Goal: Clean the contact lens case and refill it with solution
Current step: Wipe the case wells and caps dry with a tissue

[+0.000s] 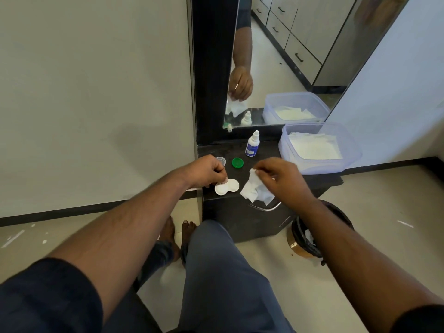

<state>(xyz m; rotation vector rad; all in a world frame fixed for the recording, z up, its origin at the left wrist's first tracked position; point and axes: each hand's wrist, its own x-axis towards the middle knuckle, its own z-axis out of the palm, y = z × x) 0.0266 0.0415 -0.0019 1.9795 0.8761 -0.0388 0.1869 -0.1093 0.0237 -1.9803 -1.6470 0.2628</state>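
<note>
While left hand (208, 171) pinches lens case (227, 187) on counter, right hand (281, 179) grips crumpled tissue (255, 191).

Soft even daylight, faint wall shadow, wide-angle edge bending, perhaps slightly soft.

case (227, 187) left of tissue (255, 191); bottle (252, 145) behind

A clear plastic tub (346, 162) of white sheets sits on the dark cabinet top (319, 180), just below the mirror (283, 68). A lined waste bin (298, 246) stands on the floor beside the cabinet.
</note>
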